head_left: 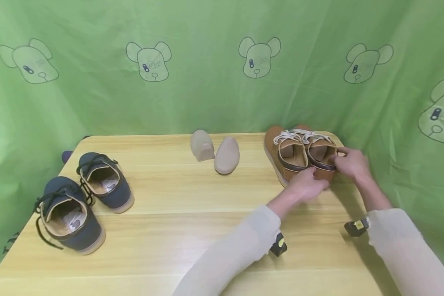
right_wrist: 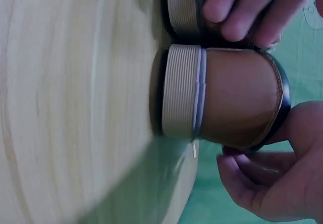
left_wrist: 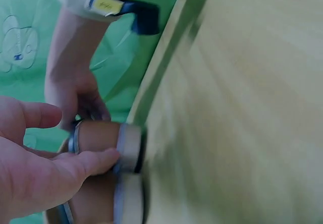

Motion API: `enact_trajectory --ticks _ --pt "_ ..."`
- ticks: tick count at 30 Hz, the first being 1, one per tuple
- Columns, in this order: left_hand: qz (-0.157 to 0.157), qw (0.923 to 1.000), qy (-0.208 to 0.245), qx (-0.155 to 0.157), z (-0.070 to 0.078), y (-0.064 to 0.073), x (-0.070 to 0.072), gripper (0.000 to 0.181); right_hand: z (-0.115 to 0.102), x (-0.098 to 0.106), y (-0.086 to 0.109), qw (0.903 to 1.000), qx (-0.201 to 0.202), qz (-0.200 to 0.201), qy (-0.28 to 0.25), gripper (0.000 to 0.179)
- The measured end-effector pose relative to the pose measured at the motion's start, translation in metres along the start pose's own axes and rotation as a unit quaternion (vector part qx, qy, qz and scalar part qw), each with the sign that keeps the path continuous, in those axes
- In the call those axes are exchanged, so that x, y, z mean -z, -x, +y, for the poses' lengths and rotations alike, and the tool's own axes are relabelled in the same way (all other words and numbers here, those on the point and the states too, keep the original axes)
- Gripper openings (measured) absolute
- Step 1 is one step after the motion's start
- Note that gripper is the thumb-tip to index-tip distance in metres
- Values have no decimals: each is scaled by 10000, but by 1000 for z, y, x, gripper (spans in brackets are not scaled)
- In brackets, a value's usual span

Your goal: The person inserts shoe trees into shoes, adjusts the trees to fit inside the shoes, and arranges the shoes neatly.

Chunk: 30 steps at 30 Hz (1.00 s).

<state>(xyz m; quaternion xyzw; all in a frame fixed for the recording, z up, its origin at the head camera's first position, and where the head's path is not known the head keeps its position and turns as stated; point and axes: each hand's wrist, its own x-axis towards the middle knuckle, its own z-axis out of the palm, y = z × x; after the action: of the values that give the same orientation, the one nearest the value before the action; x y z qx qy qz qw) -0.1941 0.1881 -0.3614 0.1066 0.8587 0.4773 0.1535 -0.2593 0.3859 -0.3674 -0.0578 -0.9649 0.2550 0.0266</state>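
A pair of brown lace-up shoes stands side by side at the table's back right, heels toward me. My right hand [head_left: 352, 163] pinches the rim of the right brown shoe [right_wrist: 237, 95], thumb at the opening and fingers along its outer side. Behind the heels is my left hand [head_left: 304, 185], its fingers fairly straight, lying against the backs of the shoes where the two meet. In the right wrist view its fingertips overlap the left brown shoe [head_left: 285, 174]. Beige inserts are visible inside both openings.
Two loose beige shoe inserts, one left [head_left: 201, 144] and one right [head_left: 227, 156], lie at the table's back middle. A dark blue pair, a rear shoe [head_left: 116, 191] and a front shoe [head_left: 81, 234], stands at the left edge. Green curtain [head_left: 207, 102] surrounds the wooden table [head_left: 163, 246].
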Motion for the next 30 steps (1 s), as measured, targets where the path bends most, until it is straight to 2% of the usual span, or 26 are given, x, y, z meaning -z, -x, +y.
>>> enact_trajectory --ticks 3,6,9,10,13,18,20,24,27,30 --pt "-115 9999 58 -33 2 -1 17 31 -11 2 0 9997 -124 137 -154 62" --pt "-404 9960 790 58 3 -1 36 20 -27 1 0 9979 -183 489 -375 67" --pt "-599 9884 1386 188 3 0 57 16 -48 -2 2 9923 86 1093 -570 66" --pt "-642 9878 1407 165 3 0 64 16 -57 -4 3 9894 230 1287 -637 64" --pt "-632 9923 1068 38 1 4 88 18 -85 -9 9 9793 658 1685 -907 59" --pt "-391 9983 376 -207 -13 16 130 22 -132 -24 31 9709 1210 1684 -1198 50" --pt "-166 9995 43 -259 -23 22 147 21 -148 -31 39 9684 1414 1636 -1239 46" --pt "236 9989 -319 -234 -49 35 181 21 -174 -48 52 9637 1747 1558 -1281 39" --pt "470 9980 -415 -50 -71 42 206 21 -189 -62 58 9629 1952 1335 -1302 37" --pt "734 9959 -533 61 -92 49 229 21 -203 -80 64 9638 2075 949 -1382 35"
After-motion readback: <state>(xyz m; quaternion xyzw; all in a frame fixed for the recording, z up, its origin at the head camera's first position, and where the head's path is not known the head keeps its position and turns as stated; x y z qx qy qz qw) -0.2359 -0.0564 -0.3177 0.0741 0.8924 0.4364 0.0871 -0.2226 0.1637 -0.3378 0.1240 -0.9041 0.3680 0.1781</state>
